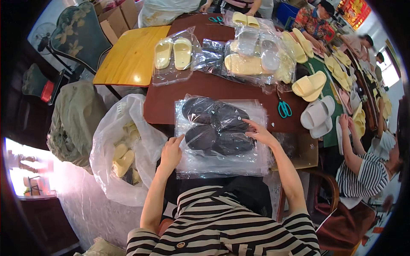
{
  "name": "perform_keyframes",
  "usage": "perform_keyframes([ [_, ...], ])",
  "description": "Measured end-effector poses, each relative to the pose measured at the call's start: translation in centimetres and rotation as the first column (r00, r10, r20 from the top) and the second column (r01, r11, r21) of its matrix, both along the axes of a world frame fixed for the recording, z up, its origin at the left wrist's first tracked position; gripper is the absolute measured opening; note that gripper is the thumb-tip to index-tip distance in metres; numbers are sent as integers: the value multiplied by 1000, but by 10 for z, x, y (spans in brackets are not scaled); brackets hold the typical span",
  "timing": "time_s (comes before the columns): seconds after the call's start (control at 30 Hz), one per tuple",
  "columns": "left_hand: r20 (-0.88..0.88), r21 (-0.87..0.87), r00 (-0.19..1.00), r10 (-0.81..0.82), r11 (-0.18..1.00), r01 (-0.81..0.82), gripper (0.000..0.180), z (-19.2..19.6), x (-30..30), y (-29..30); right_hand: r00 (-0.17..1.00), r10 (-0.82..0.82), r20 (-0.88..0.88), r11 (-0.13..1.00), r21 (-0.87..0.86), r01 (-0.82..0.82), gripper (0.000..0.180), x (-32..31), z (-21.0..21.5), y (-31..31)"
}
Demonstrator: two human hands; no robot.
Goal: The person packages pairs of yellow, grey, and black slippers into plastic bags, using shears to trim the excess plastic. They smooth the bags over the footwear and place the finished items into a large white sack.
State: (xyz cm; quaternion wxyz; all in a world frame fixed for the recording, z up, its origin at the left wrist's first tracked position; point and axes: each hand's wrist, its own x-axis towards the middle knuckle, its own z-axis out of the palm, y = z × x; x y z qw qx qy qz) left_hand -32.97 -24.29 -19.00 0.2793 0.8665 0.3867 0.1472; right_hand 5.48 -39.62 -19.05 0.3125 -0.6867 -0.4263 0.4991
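A pair of black slippers (205, 138) lies inside a clear plastic bag (252, 160), on top of a stack of flat clear bags at the table's near edge. My left hand (172, 152) is at the bag's left edge, fingers curled in and gripping the plastic there. My right hand (260, 132) rests on the right side, its fingers spread over the plastic by the slippers' ends. The slippers lie side by side, seen through shiny, wrinkled film.
Bagged yellow slippers (183, 53) and grey slippers (270, 55) lie farther back on the brown table (166, 102). Teal scissors (284, 109) are to the right. A white sack (104, 141) holding slippers stands at left. Co-workers sit along the right, one in a striped shirt (363, 175).
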Motion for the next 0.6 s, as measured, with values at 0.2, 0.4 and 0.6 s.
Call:
perform_keyframes([
  [0.2, 24, -8, 1000, -11, 1000, 12, 55, 12, 1, 4, 973, -178, -145, 953, 221, 207, 55, -10, -4, 0],
  [0.4, 231, -201, 971, 54, 980, -7, 49, 57, 0, -6, 940, -298, -163, 888, 314, 336, 37, -19, 12, -1],
  [0.6, -85, -200, 984, -155, 970, 135, 57, 10, -24, 1, 962, -269, -39, 933, 239, 270, 41, -3, -20, -1],
])
